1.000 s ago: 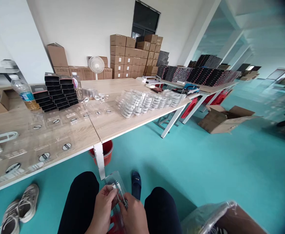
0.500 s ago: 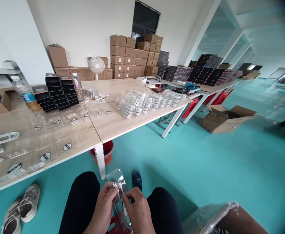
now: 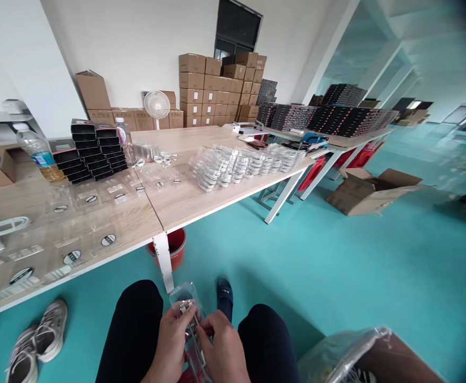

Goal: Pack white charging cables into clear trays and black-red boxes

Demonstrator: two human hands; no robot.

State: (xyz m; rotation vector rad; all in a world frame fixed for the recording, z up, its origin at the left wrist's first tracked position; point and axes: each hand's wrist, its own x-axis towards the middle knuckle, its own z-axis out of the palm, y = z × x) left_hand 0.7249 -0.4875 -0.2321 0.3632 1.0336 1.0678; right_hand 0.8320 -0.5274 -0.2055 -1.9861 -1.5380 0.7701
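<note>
Low between my knees, my left hand (image 3: 169, 334) grips a clear plastic package (image 3: 184, 292), its thumb pressing the white plug ends of a cable (image 3: 185, 307) near the package's upper part. My right hand (image 3: 224, 344) is closed at the package's right side, fingertips pinching the cable just below the plugs. The cable runs down along the package, and its lower part is largely hidden by my right hand.
Several clear packages (image 3: 217, 165) lie stacked on the wooden table (image 3: 181, 210); flat ones with round labels (image 3: 108, 240) and coiled white cables (image 3: 5, 226) lie left. A plastic-lined carton (image 3: 400, 356) stands at lower right, a red bucket (image 3: 179, 250) under the table, shoes (image 3: 51, 330) at lower left.
White plug ends now show clearly under my left thumb. The package has sunk slightly and tilted, and my right fingers have shifted a little down and left along it.
</note>
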